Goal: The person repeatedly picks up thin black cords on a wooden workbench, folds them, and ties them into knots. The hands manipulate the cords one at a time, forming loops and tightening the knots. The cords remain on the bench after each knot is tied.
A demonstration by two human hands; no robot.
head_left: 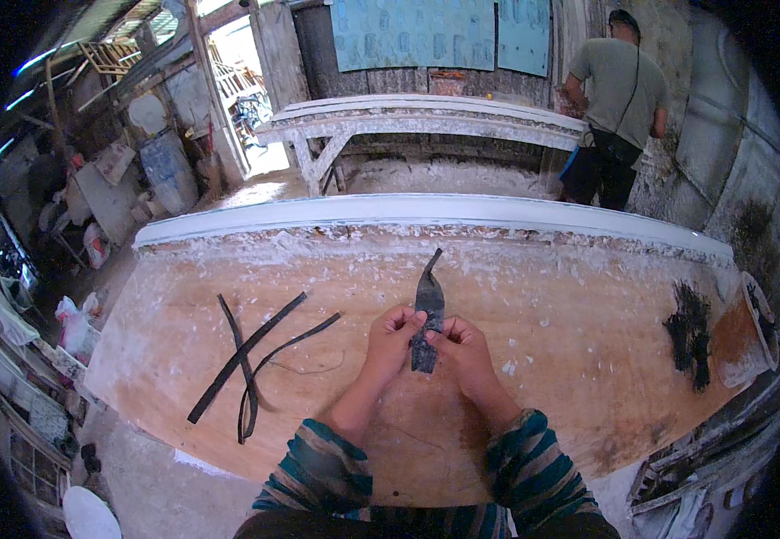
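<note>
Wood table (569,395) w/ white flakes (509,367), L hand (392,336) & R hand (467,349) nearly closed, both pinching blk strip (429,295)

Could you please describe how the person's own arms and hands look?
The left hand and right hand are both bare, without gloves. The striped sleeves, in teal, greyish brown and darker tones, end partway along the forearms.
</note>
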